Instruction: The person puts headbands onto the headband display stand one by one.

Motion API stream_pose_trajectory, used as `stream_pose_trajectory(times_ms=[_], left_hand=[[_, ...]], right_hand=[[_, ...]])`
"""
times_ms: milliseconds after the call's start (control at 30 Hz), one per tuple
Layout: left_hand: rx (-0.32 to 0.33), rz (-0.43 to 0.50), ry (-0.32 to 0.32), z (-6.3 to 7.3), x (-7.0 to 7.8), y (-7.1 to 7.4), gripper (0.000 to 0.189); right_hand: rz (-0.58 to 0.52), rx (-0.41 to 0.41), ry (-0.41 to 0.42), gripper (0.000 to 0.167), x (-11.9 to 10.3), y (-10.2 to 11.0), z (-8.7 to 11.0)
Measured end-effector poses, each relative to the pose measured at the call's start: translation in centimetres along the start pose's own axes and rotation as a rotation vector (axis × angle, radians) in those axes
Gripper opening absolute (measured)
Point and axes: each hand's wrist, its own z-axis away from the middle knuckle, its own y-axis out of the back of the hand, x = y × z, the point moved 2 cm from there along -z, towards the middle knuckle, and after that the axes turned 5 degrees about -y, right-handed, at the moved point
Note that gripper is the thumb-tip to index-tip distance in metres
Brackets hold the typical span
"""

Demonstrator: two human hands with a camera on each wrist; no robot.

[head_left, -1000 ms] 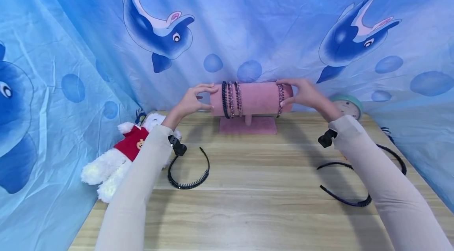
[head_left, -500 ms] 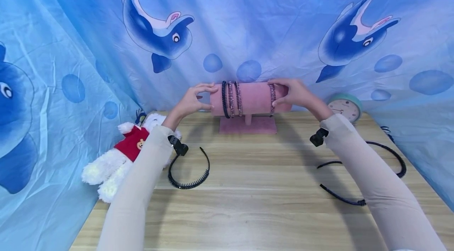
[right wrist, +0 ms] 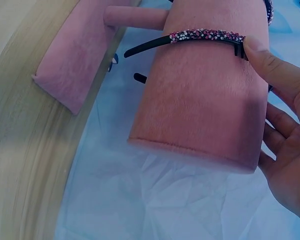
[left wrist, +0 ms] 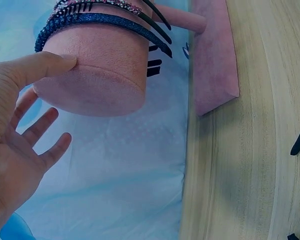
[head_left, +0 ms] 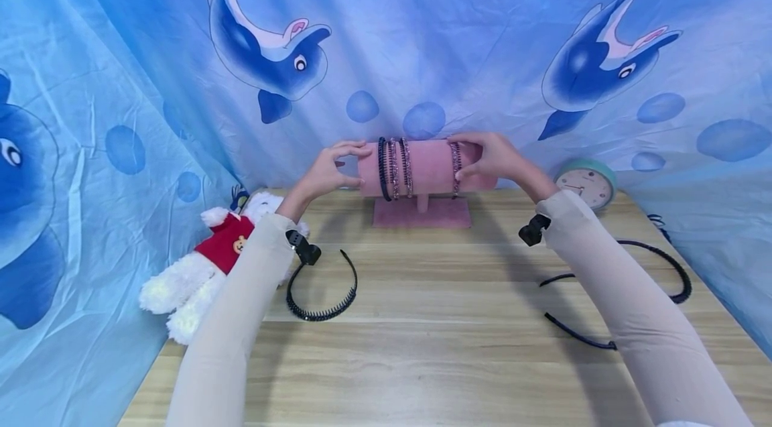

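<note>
A pink velvet headband stand (head_left: 433,165) stands at the back of the table, its padded roll lying level above a flat base (head_left: 446,214). My left hand (head_left: 322,175) steadies the roll's left end, thumb on the near side, as the left wrist view shows. With thumb and fingers my right hand (head_left: 499,157) grips a jewelled headband (right wrist: 205,35) that curves over the right part of the roll. Farther left on the roll sit a dark blue glittery headband (left wrist: 100,20) and two jewelled headbands (head_left: 400,169) side by side. Some right fingers are behind the roll.
One black toothed headband (head_left: 319,313) lies on the table at left, beside a white plush toy (head_left: 223,246) in red. Two dark headbands lie at right, one of them (head_left: 678,273) partly under my arm. A round green clock (head_left: 588,184) stands at back right.
My right hand has slid the jewelled headband leftward along the roll, away from its right end. The left hand has stayed at the roll's left end. More of the clock shows.
</note>
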Motion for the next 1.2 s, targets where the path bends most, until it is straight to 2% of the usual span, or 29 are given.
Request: stream_pose_trajectory(times_ms=[300, 633, 967, 1200], left_hand=[[0.004, 0.005, -0.005, 0.0, 0.0, 0.1, 0.065], [0.004, 0.007, -0.007, -0.1, -0.2, 0.2, 0.064], [0.007, 0.040, 0.016, -0.2, -0.7, 0.2, 0.064], [0.001, 0.103, 0.043, -0.4, -0.7, 0.0, 0.066]], right_hand=[[-0.002, 0.011, 0.056, 0.080, -1.0, -0.7, -0.6], [-0.059, 0.002, 0.045, 0.080, -2.2, -1.4, -1.0], [-0.056, -0.006, 0.078, 0.077, -2.6, -2.1, -1.8], [-0.067, -0.035, 0.084, 0.076, -3.4, -2.2, -2.3]])
